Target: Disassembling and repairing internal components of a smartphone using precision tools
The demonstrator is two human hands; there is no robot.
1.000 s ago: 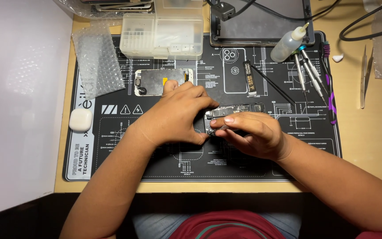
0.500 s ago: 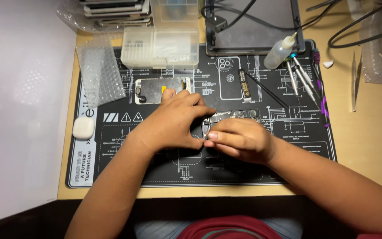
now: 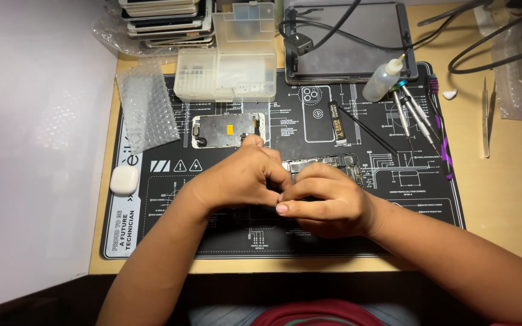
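Black printed repair mat (image 3: pixel 152 241) covers our wooden desk. At its middle lies the opened phone body with exposed circuit board (image 3: pixel 327 163), half hidden under our hands. It looks light, stiff and fragile, best held by its frame edges. Our left hand (image 3: pixel 243 178) and right hand (image 3: pixel 327 202) press fingertips together, pinching something too small to identify. Metal screwdrivers (image 3: pixel 415 115) lie well apart.

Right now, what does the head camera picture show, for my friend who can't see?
Two bare hands, left hand and right hand, meet over an opened phone on a black repair mat. Screwdrivers and a small squeeze bottle lie nearby.
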